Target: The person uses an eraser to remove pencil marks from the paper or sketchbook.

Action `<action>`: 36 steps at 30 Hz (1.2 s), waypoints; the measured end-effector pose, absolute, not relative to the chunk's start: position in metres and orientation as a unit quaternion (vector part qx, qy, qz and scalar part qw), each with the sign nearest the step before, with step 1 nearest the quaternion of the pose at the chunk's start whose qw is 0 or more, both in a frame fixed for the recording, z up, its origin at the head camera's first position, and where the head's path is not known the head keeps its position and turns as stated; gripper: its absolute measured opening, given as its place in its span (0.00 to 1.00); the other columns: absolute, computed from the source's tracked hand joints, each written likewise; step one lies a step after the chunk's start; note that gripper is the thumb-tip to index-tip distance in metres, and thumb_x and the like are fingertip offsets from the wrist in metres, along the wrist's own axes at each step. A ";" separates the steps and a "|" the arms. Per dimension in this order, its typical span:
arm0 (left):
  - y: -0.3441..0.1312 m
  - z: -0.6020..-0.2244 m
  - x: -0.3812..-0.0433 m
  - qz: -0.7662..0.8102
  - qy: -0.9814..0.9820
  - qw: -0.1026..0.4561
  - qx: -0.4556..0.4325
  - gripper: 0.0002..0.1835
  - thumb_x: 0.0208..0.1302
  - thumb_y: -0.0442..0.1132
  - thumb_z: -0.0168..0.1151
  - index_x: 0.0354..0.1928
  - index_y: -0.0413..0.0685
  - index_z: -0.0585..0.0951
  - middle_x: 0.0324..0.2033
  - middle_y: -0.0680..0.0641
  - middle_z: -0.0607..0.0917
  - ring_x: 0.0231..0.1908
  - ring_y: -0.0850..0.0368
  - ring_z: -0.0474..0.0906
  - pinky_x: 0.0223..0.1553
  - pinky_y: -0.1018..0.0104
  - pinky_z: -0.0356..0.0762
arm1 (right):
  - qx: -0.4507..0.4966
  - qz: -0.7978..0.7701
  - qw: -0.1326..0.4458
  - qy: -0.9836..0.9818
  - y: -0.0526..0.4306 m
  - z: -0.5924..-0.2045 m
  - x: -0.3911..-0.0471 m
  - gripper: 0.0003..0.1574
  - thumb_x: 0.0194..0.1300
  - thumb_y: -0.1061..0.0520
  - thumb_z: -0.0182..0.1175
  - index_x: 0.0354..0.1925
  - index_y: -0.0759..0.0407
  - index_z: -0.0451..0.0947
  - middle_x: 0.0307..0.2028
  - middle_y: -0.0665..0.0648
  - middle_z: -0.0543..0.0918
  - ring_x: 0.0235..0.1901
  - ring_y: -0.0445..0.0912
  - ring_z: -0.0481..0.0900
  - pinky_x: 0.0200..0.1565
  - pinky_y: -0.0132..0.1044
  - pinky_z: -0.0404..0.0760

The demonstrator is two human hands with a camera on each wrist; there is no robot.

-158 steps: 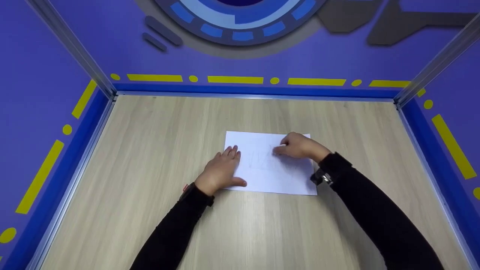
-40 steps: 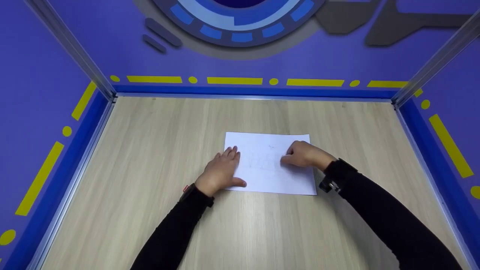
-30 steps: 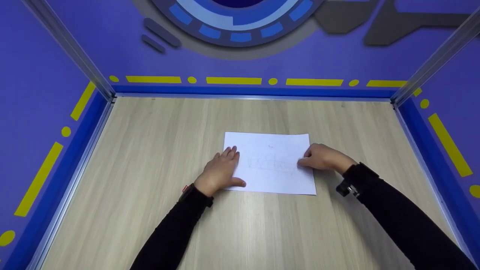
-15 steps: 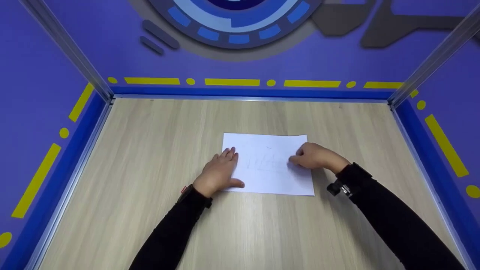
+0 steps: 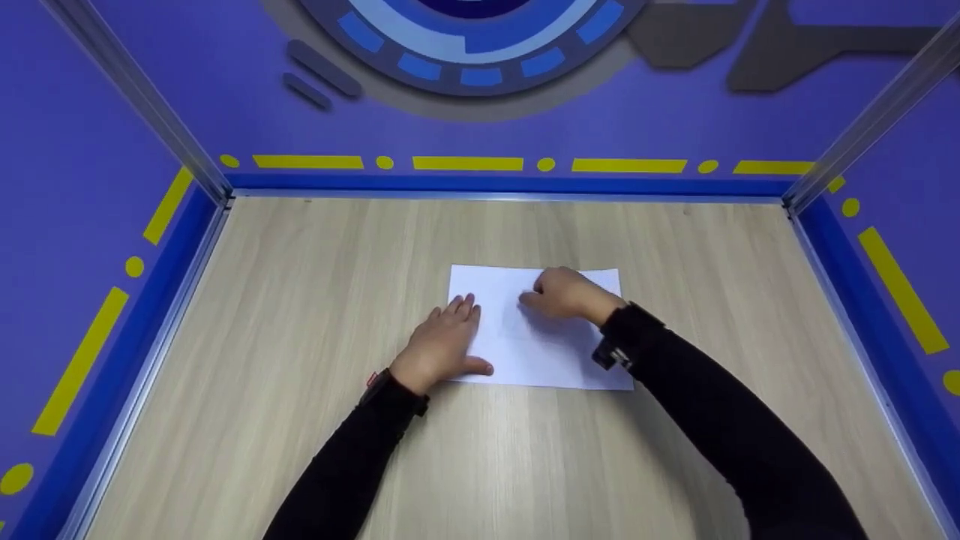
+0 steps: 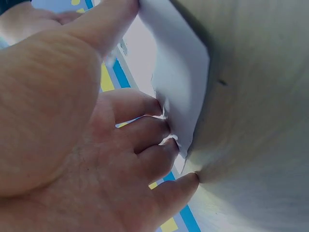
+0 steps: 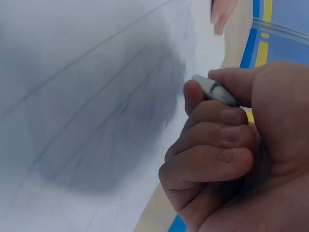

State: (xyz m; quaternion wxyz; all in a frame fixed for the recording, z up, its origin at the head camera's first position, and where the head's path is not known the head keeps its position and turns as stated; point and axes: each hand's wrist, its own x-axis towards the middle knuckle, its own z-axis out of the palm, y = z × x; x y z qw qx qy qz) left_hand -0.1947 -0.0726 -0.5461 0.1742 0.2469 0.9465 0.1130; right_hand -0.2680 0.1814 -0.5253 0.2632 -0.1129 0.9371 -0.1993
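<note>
A white sheet of paper [image 5: 559, 367] lies flat on the table in the head view. My left hand [image 5: 439, 345] rests on its left edge, fingers spread and thumb out along the lower edge. The left wrist view shows the fingertips [image 6: 166, 157] at the paper's edge, the little finger on the wood. Over the upper middle of the sheet, my right hand [image 5: 566, 294] pinches a small white eraser [image 7: 217, 91] with a dark smudge, between thumb and curled fingers. Long grey pencil lines [image 7: 79, 62] run across the paper below it.
The light wood tabletop [image 5: 300, 300] surrounds the sheet. Purple-blue panels with yellow dashes [image 5: 469, 163] rise at the back and both sides, with metal rails [image 5: 502, 196] along the table's edges. A small device [image 5: 611, 354] is strapped to the right wrist.
The right hand has swept back and forth over the paper with the eraser; in the last half second it went left and slightly away. The left hand stays put.
</note>
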 end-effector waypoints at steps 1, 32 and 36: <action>-0.073 -0.546 -0.195 0.113 0.946 0.174 0.247 0.60 0.66 0.65 0.77 0.85 0.34 0.62 0.87 0.34 0.58 0.88 0.37 0.55 0.86 0.38 0.59 | -0.120 -0.195 0.260 0.938 0.175 -0.527 -0.270 0.30 0.80 0.40 0.59 0.21 0.50 0.74 0.20 0.47 0.70 0.26 0.46 0.70 0.31 0.40 0.69; -0.072 -0.546 -0.194 0.116 0.946 0.188 0.237 0.59 0.67 0.64 0.77 0.87 0.36 0.60 0.88 0.37 0.57 0.89 0.40 0.52 0.87 0.38 0.57 | -0.045 -0.217 0.274 0.936 0.279 -0.537 -0.267 0.22 0.71 0.44 0.65 0.22 0.52 0.80 0.20 0.46 0.66 0.24 0.43 0.65 0.29 0.36 0.62; -0.072 -0.544 -0.194 0.114 0.946 0.188 0.239 0.59 0.68 0.64 0.76 0.87 0.37 0.60 0.88 0.37 0.57 0.89 0.40 0.52 0.87 0.38 0.57 | -0.037 -0.223 0.271 0.936 0.297 -0.535 -0.262 0.24 0.71 0.44 0.65 0.20 0.50 0.74 0.21 0.45 0.65 0.24 0.42 0.64 0.28 0.36 0.61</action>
